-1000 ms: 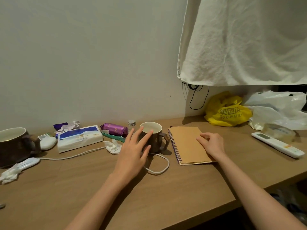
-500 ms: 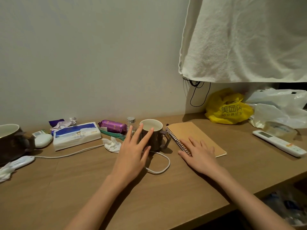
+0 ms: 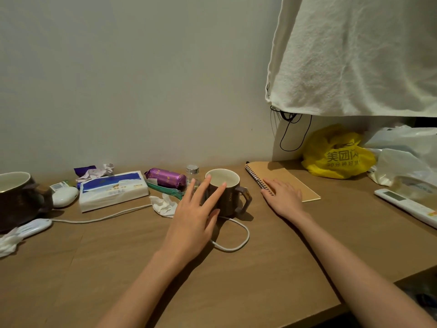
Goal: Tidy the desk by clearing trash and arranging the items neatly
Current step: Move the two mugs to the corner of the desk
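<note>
A brown mug [image 3: 230, 197] with a cream inside stands mid-desk. My left hand [image 3: 196, 218] hovers in front of it with fingers spread and straight, the fingertips at the mug's rim. A tan spiral notebook [image 3: 281, 177] lies angled to the right of the mug. My right hand [image 3: 282, 197] rests flat on its near corner. A crumpled white tissue [image 3: 163, 204] lies left of my left hand. A white cable [image 3: 231, 242] loops under the mug and runs left.
Along the back: a tissue pack [image 3: 113, 190], purple snack wrapper [image 3: 165, 177], small bottle [image 3: 192, 170], crumpled paper [image 3: 94, 171], a white device [image 3: 63, 196]. A big brown cup [image 3: 16, 200] at far left. Yellow bag [image 3: 338, 155], white bags [image 3: 406, 159] and a remote [image 3: 406, 207] at right. A towel [image 3: 359, 55] hangs above.
The notebook has been pushed back and turned, now lying angled toward the wall. My right hand has slid from its right side to its near corner. My left hand stays by the mug.
</note>
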`<state>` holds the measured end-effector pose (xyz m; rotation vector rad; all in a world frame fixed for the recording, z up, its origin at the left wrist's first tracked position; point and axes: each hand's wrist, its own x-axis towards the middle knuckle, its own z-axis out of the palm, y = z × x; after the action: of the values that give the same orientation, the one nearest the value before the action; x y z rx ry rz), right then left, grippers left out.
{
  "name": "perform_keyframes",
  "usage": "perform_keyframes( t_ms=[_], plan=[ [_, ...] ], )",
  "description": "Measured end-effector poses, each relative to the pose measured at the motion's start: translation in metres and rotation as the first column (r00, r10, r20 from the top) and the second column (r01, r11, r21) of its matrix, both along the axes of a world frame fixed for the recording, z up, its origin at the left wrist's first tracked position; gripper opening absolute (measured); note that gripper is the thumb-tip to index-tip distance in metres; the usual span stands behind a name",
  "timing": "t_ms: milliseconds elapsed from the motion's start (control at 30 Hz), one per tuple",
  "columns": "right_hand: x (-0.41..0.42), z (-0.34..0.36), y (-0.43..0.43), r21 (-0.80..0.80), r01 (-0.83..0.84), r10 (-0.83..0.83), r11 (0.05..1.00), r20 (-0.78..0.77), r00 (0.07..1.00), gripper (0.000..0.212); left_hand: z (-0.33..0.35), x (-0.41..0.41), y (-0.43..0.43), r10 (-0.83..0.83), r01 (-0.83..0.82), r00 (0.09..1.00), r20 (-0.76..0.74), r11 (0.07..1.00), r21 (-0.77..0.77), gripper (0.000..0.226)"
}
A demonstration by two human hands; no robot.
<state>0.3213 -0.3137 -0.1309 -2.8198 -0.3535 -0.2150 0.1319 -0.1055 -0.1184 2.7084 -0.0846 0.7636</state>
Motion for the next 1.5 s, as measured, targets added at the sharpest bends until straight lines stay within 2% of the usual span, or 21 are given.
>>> perform_keyframes(
  t_ms=[367,467,600,700,767,900,1033,1133,1267,1333,1500],
  plan=[
    [0.005,0.0,0.002,0.063,-0.006,-0.004,0.998,0.157,0.988,0.047,0.0,-0.001,0.003,-0.015,0.015,1.0,0.015,1.0,0.005,0.063],
    [-0.013,0.004,0.002,0.192,-0.053,0.007,0.98,0.235,0.972,0.04,0.002,-0.004,0.002,-0.026,0.026,1.0,0.015,0.999,-0.032,0.061],
    [-0.047,0.019,0.008,0.389,-0.149,0.027,0.909,0.303,0.953,0.03,0.007,-0.009,-0.001,-0.027,0.036,0.998,0.052,0.982,-0.185,0.06],
    [-0.074,0.032,0.016,0.478,-0.243,0.094,0.844,0.315,0.945,0.026,0.009,-0.009,0.0,-0.02,0.038,0.998,0.067,0.958,-0.283,0.061],
    [-0.091,0.04,0.023,0.55,-0.276,0.151,0.788,0.262,0.953,0.025,0.009,-0.008,0.002,-0.013,0.032,0.998,0.058,0.943,-0.332,0.062],
    [-0.112,0.049,0.039,0.706,-0.226,0.293,0.671,0.028,0.956,0.019,0.012,-0.008,0.002,0.001,-0.001,1.0,-0.001,0.916,-0.402,0.06],
    [-0.114,0.054,0.047,0.708,-0.137,0.323,0.693,-0.135,0.937,0.029,0.011,-0.007,0.005,-0.027,0.008,0.999,-0.034,0.886,-0.463,0.054],
    [-0.115,0.057,0.048,0.711,-0.131,0.405,0.691,-0.23,0.885,0.04,0.01,-0.007,0.008,-0.048,0.019,0.998,-0.046,0.867,-0.497,0.055],
    [-0.114,0.059,0.049,0.707,-0.127,0.441,0.695,-0.28,0.853,0.04,0.009,-0.005,0.009,-0.086,0.041,0.995,-0.051,0.82,-0.571,0.056],
    [-0.115,0.058,0.051,0.747,-0.09,0.446,0.659,-0.291,0.846,0.037,0.008,-0.004,0.009,-0.102,0.048,0.993,-0.06,0.812,-0.582,0.056],
    [-0.124,0.057,0.054,0.79,-0.075,0.406,0.608,-0.228,0.885,0.032,0.01,-0.006,0.008,-0.126,0.065,0.99,-0.069,0.822,-0.565,0.056]
  ],
)
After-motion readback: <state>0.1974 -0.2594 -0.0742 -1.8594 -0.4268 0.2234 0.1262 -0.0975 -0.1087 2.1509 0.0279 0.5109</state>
